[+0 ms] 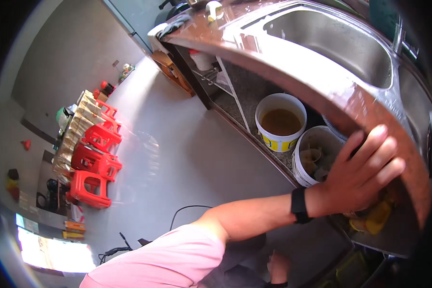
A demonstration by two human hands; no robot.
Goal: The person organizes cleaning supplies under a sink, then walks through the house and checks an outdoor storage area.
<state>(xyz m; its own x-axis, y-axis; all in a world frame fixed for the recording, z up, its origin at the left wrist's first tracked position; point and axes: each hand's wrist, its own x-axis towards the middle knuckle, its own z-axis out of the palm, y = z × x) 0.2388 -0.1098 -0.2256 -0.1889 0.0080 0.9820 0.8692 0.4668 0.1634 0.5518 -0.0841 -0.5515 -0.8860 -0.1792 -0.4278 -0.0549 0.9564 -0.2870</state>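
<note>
My left hand (363, 172), with a black band at the wrist, reaches from a pink sleeve to the brown countertop edge (295, 79). Its back faces the camera and its fingers are spread over the edge; its thumb is not plain to see. Just left of it stands a white bucket (300, 172) with a small cup and murky contents. Another white bucket (278, 144) with a yellow label holds brown liquid. Below my left hand lies a yellow object (378, 217). My right hand (279, 266) is low in the picture, blurred, near dark clothing; what it holds cannot be told.
A stainless steel sink (327, 43) is set in the countertop. Under it are a white container with a red lid (201, 60) and a thin white rack. Red plastic stools (91, 189) stand by a cloth-covered table (63, 154) at the left. A black cable (187, 206) lies on the floor.
</note>
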